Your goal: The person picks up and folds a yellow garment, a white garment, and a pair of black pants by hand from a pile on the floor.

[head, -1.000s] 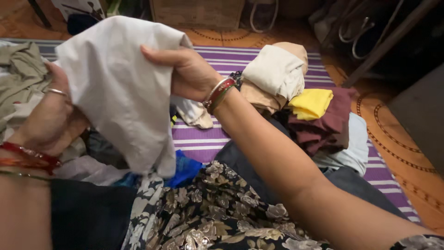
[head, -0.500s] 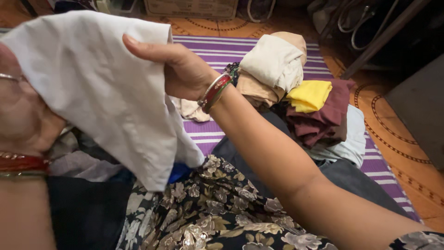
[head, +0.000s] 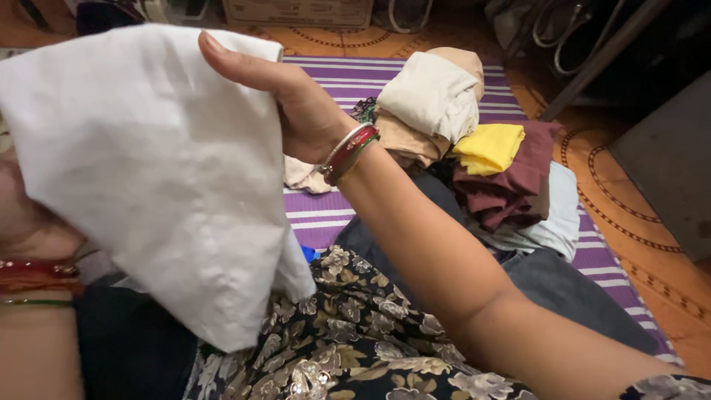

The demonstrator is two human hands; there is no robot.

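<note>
Hands and cloth: the person's right hand (head: 296,100) grips the upper right edge of a white cloth (head: 155,178), thumb on the near face, fingers hidden behind the fabric. The left hand (head: 22,215) sits at the left edge of the view, mostly covered by the cloth; it appears closed on the cloth's left side, though the fingers cannot be seen. Red and green bangles (head: 33,274) ring the left wrist, and a silver-and-red set rings the right.

Position of cloth: it is held up in the air, spread between the two hands, above the person's lap. Its lower corner hangs down over a dark floral garment (head: 355,333) worn on the lap.

Surroundings: a purple striped mat (head: 326,218) lies on the floor beyond the lap. On it, to the right and farther off, rests a pile of clothes: a cream piece (head: 433,96) on top, a yellow piece (head: 489,147) beside it, a maroon piece (head: 518,185) under that, a pale blue piece (head: 552,222) at the right.

Progress, as a judgement: the cloth is spread open and shows no fold. The pile on the mat looks partly bundled, not stacked flat. Most of the sorting appears undone.
</note>
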